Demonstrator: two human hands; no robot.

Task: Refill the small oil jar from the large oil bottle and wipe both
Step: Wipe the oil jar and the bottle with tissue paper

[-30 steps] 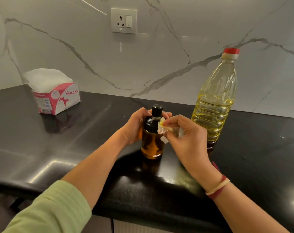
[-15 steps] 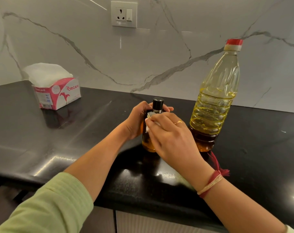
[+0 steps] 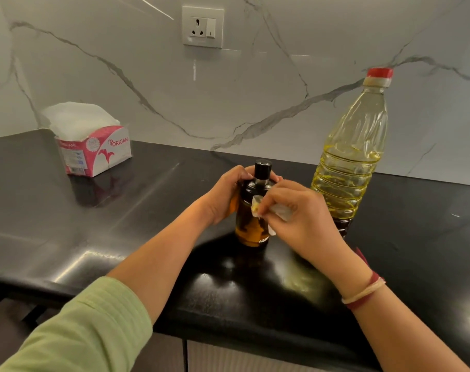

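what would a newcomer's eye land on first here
At the middle of the black countertop, the left hand grips the small oil jar while the right hand pinches a crumpled tissue against its side. Just to the right stands the large oil bottle, red cap on, partly full of yellow oil. At the far left sits a pink-and-white tissue box.

A small oil jar [image 3: 251, 229] of dark amber glass, black-capped, is set upright on a black countertop [image 3: 121, 224], amber oil seen in its lower half. It is gripped by the left hand [image 3: 226, 196]. A crumpled, yellow-stained tissue [image 3: 256, 209] is pinched against its side by the right hand [image 3: 301, 218]. Just to its right a large oil bottle [image 3: 349, 167] of clear ribbed plastic is stood upright, red-capped, partly filled.
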